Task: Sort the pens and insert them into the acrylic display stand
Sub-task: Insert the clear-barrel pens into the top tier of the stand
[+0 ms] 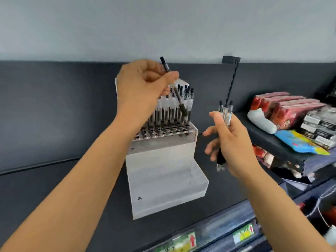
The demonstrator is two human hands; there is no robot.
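Left grip: your left hand [145, 86] pinches one pen [177, 96] near its upper end.
Handling: probably light, stiff and smooth; pinch the barrel firmly.
Pen place: tilted, tip toward 5 o'clock, over the acrylic display stand [160, 170].
Right grip: your right hand [231, 142] wraps the spare pens [226, 113], 3 o'clock of the stand.
Arms: both forearms are raised and reach forward.

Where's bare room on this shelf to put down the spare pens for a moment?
Bare shelf lies left of the acrylic stand, and between the stand and the packets on the right. The stand's lower steps are bare too. Crowded: the packets themselves and the stand's back rows of pens.
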